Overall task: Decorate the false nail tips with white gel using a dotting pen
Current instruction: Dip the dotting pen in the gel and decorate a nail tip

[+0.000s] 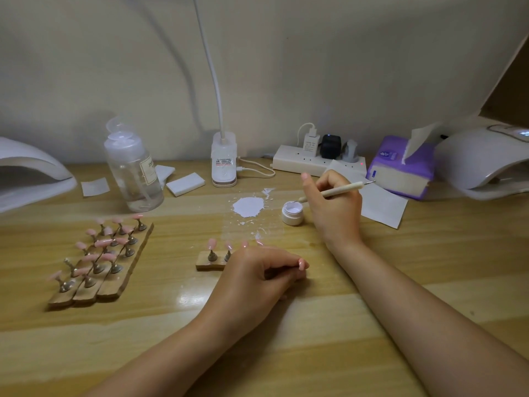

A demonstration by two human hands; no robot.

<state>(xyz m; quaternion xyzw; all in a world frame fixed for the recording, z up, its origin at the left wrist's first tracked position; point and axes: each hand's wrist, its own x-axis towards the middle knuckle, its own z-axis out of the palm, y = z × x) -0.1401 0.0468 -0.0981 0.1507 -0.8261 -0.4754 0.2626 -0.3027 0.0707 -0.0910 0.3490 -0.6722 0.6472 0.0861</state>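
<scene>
— Where's the pen now?

— My right hand [333,207] pinches the dotting pen [332,191], its wooden shaft lying left-right, tip dipped at the small white gel jar [292,213] just left of that hand.

— And the tips?

— The glossy pink nail tips [211,244] stand on metal pegs on a wooden holder strip [207,265], nearer and left of the jar. My left hand [257,277], fingers curled, steadies the strip on the surface [286,353].
</scene>
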